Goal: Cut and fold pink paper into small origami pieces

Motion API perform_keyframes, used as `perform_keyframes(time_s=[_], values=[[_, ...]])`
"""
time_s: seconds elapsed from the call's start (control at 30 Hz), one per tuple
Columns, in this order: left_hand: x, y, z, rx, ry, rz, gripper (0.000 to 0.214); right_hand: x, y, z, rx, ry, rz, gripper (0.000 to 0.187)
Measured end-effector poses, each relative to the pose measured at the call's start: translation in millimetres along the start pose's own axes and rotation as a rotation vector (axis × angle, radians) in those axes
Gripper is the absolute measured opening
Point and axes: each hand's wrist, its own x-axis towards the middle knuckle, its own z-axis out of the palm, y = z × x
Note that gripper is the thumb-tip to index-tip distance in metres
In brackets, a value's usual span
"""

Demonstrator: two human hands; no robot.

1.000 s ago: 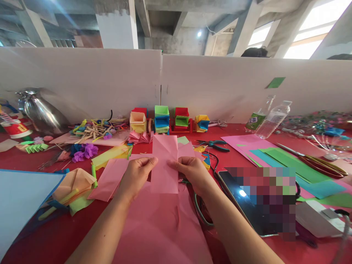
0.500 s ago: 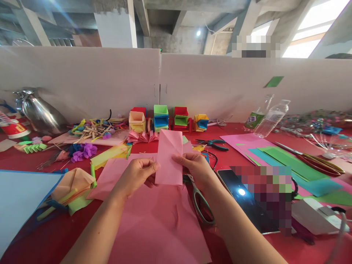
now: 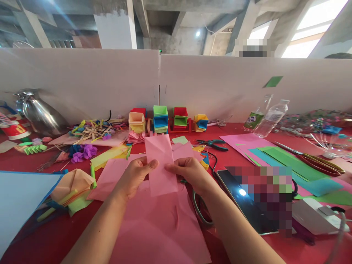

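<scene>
A small pink sheet of paper (image 3: 161, 179) is held upright between my two hands, its faint creases showing. My left hand (image 3: 139, 174) grips its left edge, thumb in front and fingers behind. On the opposite edge my right hand (image 3: 189, 172) pinches it the same way. Below lies a larger pink sheet (image 3: 156, 231) with a thin curled pink strip (image 3: 176, 217) on it. Scissors (image 3: 199, 211) rest by my right forearm, partly hidden beneath my hand. More pink paper (image 3: 110, 176) lies behind my left hand.
Folded paper boxes (image 3: 160, 120) stand at the back beside sticks (image 3: 96, 131) and a metal jug (image 3: 41, 112). To the right are pliers (image 3: 213, 143), a phone (image 3: 242, 205), coloured sheets (image 3: 294, 163), large scissors (image 3: 316, 159) and a plastic bottle (image 3: 272, 119). A white partition (image 3: 82, 80) rises behind.
The pink sheet has moved slightly left and down and now tilts a little. My left hand has closed onto its left edge; my right hand has shifted left with it.
</scene>
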Motion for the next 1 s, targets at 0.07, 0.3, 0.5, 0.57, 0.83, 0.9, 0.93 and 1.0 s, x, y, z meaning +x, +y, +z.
perform_keyframes(time_s=[0.07,0.3,0.5,0.57,0.83,0.9,0.93,1.0], values=[[1,-5,1.2,-0.113,0.046,-0.021,0.028,1,5,3,-0.099,-0.034,-0.020,0.035],[6,-12,5.7,-0.250,0.184,-0.012,0.030,0,9,7,-0.286,-0.056,-0.073,0.039],[4,-11,6.2,-0.252,0.136,-0.040,0.033,-2,4,11,-0.251,-0.015,-0.055,0.035],[4,-12,5.2,-0.206,0.173,-0.034,0.039,-3,2,12,-0.235,-0.005,-0.050,0.036],[11,-15,2.4,-0.181,0.360,-0.019,0.040,1,7,10,-0.211,-0.109,-0.064,0.042],[11,-15,2.7,-0.168,0.366,-0.030,0.036,2,8,9,-0.237,-0.107,-0.067,0.044],[12,-15,2.7,-0.156,0.372,-0.030,0.035,2,8,9,-0.246,-0.104,-0.067,0.044],[12,-14,2.7,-0.135,0.383,-0.020,0.034,1,8,10,-0.250,-0.099,-0.063,0.044]])
